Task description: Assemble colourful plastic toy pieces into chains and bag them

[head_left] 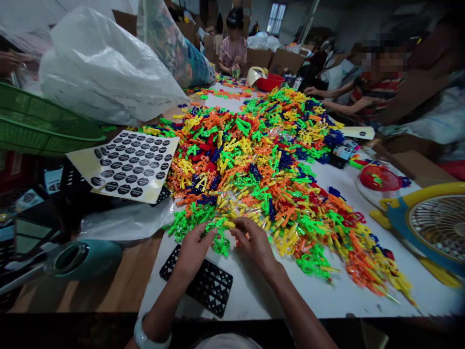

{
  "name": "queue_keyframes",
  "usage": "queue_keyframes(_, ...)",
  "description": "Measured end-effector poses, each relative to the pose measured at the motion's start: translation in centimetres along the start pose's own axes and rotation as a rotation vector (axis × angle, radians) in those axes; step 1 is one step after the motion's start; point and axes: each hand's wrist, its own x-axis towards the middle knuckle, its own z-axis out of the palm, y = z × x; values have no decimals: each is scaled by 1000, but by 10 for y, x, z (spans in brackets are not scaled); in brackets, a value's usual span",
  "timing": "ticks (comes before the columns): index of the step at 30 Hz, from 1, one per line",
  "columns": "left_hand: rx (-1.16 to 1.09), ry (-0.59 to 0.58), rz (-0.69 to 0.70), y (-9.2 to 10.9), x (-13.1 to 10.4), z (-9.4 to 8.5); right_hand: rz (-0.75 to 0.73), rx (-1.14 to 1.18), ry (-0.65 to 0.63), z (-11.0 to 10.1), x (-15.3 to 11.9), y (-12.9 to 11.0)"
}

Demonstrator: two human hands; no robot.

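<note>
My left hand (194,252) is closed, thumb and fingers pinching a small bright green plastic toy piece (220,237) at the near edge of a heap. The piece's exact shape is hard to make out. My right hand (254,242) has its fingers curled and pressed together at one end of a small yellow plastic piece (228,224), close to the green one. Right in front spreads a big heap of small plastic pieces (240,160) in orange, green, yellow, red and blue. Partly under my left forearm, a black perforated tray (212,286) lies on the white table (250,295).
Left are a sheet of black stickers (134,162), a clear plastic bag (105,68), a green basket (43,118) and a teal bottle (87,259). A yellow-blue fan (436,228) and red sieve (378,178) stand right. Two people (234,51) (381,92) sit around the table.
</note>
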Motion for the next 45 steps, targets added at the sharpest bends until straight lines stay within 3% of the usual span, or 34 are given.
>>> queue_keyframes(3,-165,38,-52,1,-9,5,-91,-35,44,3,-7,-7)
queue_keyframes(7,-211,62,-50,-2,-12,10,-152,-106,52,1,-9,-10)
queue_keyframes(14,80,148,87,-4,-13,12,-188,-135,57,8,-11,-12)
queue_keyframes(19,116,48,122,-1,-14,3,36,150,46,8,-6,-3)
queue_keyframes(23,32,-132,45,0,-12,-3,264,367,-93,1,-3,7)
queue_keyframes(26,-13,-181,9,-1,-12,0,395,471,-169,-4,-6,9)
queue_keyframes(28,-11,-159,2,0,-13,4,391,469,-167,-5,-9,8)
queue_keyframes(31,38,-69,3,5,-15,10,249,333,-86,-7,-13,3)
queue_keyframes(33,20,-70,-1,8,-16,11,183,269,-53,-7,-13,2)
queue_keyframes(35,-63,-141,-23,9,-15,9,247,349,-98,-8,-11,4)
queue_keyframes(39,-131,-240,-97,5,-13,4,510,680,-258,-9,-8,14)
queue_keyframes(45,-258,-250,-145,3,-14,11,603,795,-314,-15,-11,21)
